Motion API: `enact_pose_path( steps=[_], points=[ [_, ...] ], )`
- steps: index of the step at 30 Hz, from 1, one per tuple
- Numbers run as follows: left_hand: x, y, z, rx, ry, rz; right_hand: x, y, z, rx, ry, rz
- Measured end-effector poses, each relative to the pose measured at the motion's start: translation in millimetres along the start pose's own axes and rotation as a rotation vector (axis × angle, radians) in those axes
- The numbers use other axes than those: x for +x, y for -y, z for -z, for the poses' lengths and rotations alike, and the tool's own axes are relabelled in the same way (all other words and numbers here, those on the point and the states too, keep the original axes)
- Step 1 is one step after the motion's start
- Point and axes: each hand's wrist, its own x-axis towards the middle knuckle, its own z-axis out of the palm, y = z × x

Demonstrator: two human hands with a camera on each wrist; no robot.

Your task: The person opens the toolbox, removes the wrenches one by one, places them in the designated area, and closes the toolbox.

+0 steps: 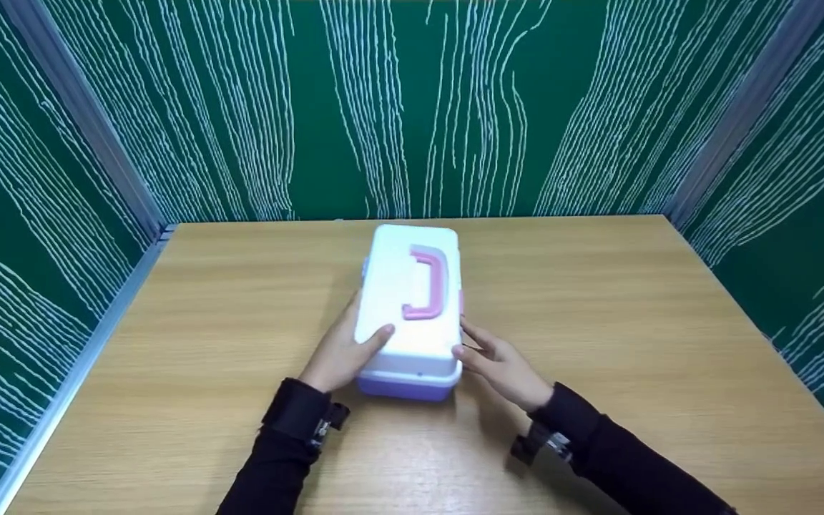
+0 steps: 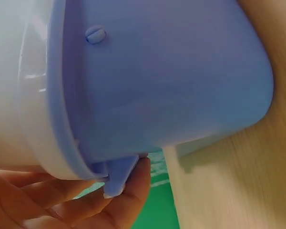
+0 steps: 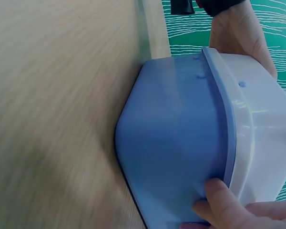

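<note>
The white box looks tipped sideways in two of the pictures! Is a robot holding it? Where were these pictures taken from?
No robot here! A person's left hand and right hand hold the box between them. The box is on a wooden table. It has a white lid, a bluish-purple base and a pink handle on top.

The big picture comes from the person's head, looking forward and down. The other two come from the wrists. Those show the table edge-on, so the box only seems sideways. In the left wrist picture, fingers touch a small tab on the box. In the right wrist picture, you see the right hand close by and the left hand across from it.
</note>
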Motion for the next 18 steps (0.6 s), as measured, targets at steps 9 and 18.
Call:
enact_pose_path(
  steps=[9, 18],
  points=[
    [1.4, -10.6, -22.2, -0.020, 0.055, -0.054, -26, 2, 14.9, -0.069, -0.054, 0.000],
    [-1.0, -19.5, -34.3, 0.006, 0.089, -0.057, -39, 5, 26.6, -0.080, -0.082, -0.037]
  ],
)
